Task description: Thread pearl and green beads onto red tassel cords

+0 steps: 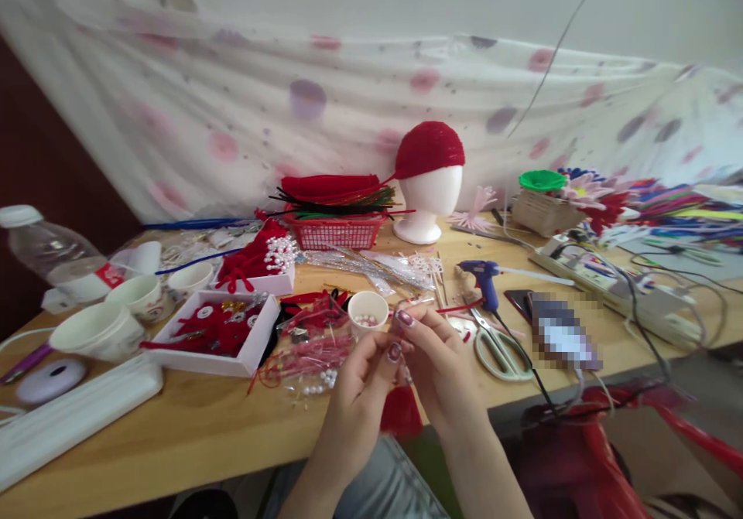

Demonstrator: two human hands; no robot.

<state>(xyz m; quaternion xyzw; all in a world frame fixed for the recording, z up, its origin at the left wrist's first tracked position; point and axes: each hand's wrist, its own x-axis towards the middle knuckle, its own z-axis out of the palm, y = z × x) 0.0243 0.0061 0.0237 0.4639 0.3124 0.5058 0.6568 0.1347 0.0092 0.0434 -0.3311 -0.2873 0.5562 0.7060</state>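
- The left hand (361, 380) and right hand (436, 358) meet over the near edge of the wooden counter (191, 426), fingertips touching.
- Between the palms hangs a red tuft (400, 417), just past the counter's edge and above the person's lap.
- The left hand's grip is closed on the top of the tuft. The right hand's grip is narrow, thumb and fingers pinched at the same spot. The exact contact is hidden by the fingers.
- Just beyond the hands stands a small paper cup (367, 310) with pale beads in its bottom.
- To the left lies a shallow white tray (244, 360) full of red trimmings with small gold bits.
- Behind it, a white box (268, 281) carries red pieces and a cluster of pearl beads.
- A red plastic basket (337, 234) further back is piled with red, green and black stems.
- Clear bags (307, 356) of pearl-headed pins lie beside the tray, close to the left hand.
- Empty-looking white cups (139, 295) and a plastic bottle (52, 254) sit at the far left.
- To the right of the hands lie pale green scissors (502, 350) and a blue glue gun (484, 275).
- At the back, a foam head (433, 194) wears a red cap.
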